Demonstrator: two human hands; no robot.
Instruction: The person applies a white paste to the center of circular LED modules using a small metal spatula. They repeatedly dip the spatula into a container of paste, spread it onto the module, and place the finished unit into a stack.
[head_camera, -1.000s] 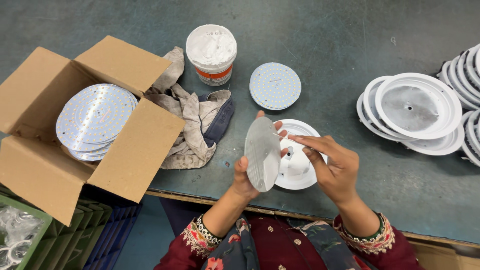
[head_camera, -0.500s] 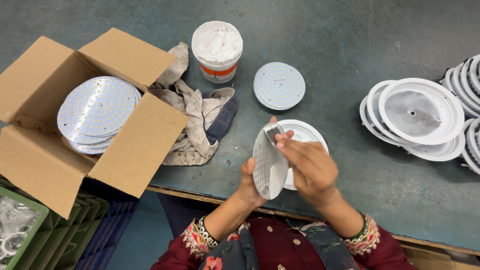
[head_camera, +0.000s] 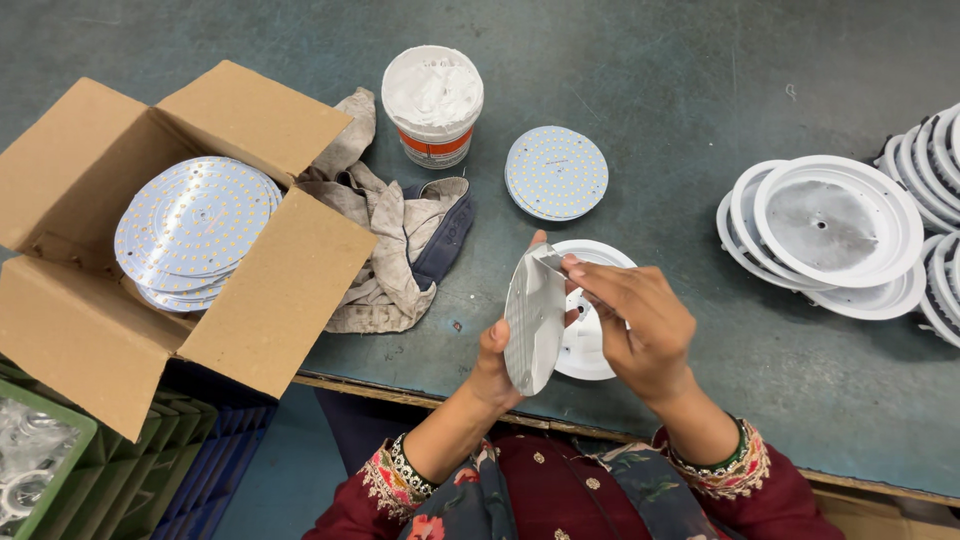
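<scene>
From the head camera, my left hand (head_camera: 497, 352) held a round disc (head_camera: 532, 320) on edge above the green table (head_camera: 700, 60), thumb and fingers closed on its lower rim. My right hand (head_camera: 635, 325) pinched something small at the disc's top edge; what it was I could not tell. Under them lay a white lamp housing (head_camera: 590, 345), with an LED board (head_camera: 556, 172) and a white paste tub (head_camera: 432, 105) beyond. I judged I was preparing the disc's back face; the next move called for laying it flat, centred in the housing.
</scene>
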